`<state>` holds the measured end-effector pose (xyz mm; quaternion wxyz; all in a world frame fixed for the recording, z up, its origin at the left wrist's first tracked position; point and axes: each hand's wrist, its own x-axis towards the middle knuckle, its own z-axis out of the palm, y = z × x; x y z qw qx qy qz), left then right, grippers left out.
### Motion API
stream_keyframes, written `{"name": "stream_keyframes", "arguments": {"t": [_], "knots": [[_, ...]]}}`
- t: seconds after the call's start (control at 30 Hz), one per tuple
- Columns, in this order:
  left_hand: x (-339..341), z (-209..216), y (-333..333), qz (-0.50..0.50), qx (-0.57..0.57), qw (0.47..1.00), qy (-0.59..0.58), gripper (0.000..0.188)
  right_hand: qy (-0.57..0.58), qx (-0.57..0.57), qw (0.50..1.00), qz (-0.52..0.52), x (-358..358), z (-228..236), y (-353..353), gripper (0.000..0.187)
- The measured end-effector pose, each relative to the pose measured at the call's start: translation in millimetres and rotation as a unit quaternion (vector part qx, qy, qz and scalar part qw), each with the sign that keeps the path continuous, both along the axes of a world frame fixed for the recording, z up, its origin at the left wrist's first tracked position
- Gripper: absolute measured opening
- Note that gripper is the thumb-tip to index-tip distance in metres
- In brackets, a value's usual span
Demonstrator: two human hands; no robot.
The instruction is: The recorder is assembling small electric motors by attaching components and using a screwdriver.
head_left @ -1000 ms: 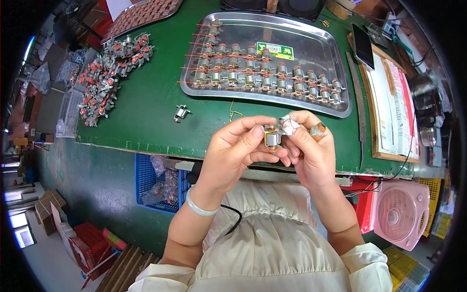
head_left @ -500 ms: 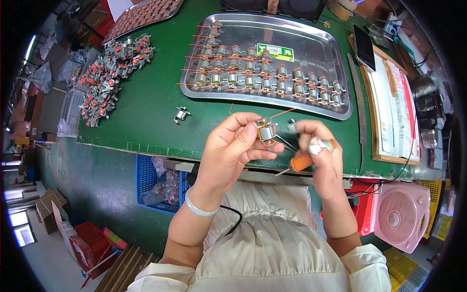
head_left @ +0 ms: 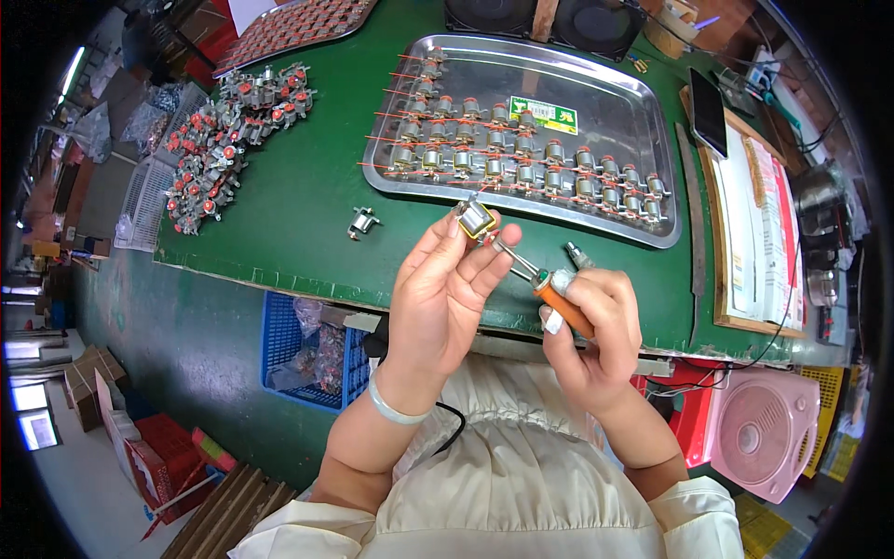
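My left hand (head_left: 430, 296) pinches a small solenoid-like part (head_left: 477, 220) between thumb and fingers, above the table's front edge. The part has a silver body, a yellow outline and a red end. My right hand (head_left: 603, 326) is closed around an orange-handled tool (head_left: 566, 309), with white wrapping on some fingers. Thin metal prongs reach from the tool toward the red end; whether they touch it is unclear. A similar loose part (head_left: 363, 222) lies left of my left hand. Beyond my right fingers rests a small grey metal piece (head_left: 578, 255).
A metal tray (head_left: 521, 198) holds rows of similar parts with red wires. To the left is a heap of parts (head_left: 209, 172), and another filled tray (head_left: 289, 37) stands behind it. A phone (head_left: 708, 112) and clipboard (head_left: 745, 233) lie right. A blue crate (head_left: 279, 349) sits below the table.
My left hand has tilted the part, turning its red end toward the right. My right hand has turned the orange tool, and its prongs now point up-left at the part.
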<state>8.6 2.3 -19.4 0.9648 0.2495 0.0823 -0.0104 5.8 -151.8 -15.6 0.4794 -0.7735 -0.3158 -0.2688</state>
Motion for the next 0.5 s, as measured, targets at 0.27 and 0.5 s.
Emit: {"name": "stream_keyframes", "arguments": {"t": [0.27, 0.5], "knots": [[0.9, -3.2, -0.7, 0.023, 0.031, 0.999, -0.012, 0.018, 0.152, 0.075, 0.985, 0.017, -6.4, 0.8, 7.5, 0.032], [1.8, 2.2, -2.0, 0.048, 0.055, 0.997, -0.027, 0.017, 0.013, -0.011, 1.000, -0.022, -3.3, -3.0, 10.0, 0.030]]}}
